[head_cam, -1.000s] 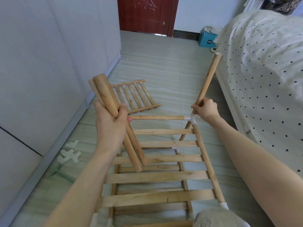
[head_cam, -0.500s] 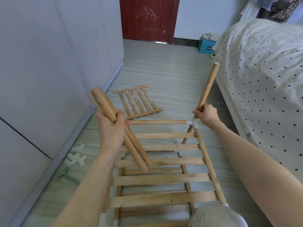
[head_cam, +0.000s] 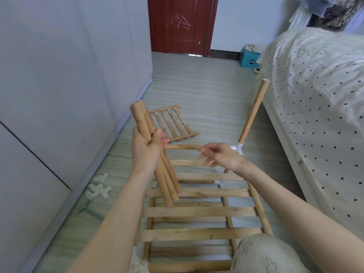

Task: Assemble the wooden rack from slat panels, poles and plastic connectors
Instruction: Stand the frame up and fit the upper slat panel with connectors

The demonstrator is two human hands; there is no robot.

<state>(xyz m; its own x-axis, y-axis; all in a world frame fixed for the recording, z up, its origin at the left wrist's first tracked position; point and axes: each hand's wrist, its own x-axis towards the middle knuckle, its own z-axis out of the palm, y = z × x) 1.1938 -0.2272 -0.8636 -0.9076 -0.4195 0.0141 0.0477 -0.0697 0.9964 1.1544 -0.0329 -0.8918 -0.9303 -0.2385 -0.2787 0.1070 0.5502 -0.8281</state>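
Right hand (head_cam: 220, 156), having let go of the upright pole (head_cam: 253, 113), is reaching open-fingered toward the poles (head_cam: 155, 154) the left hand (head_cam: 146, 146) is gripping; next pole likely.

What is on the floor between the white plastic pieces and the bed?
In the head view, the half-built wooden rack lies between the white plastic connectors and the bed.
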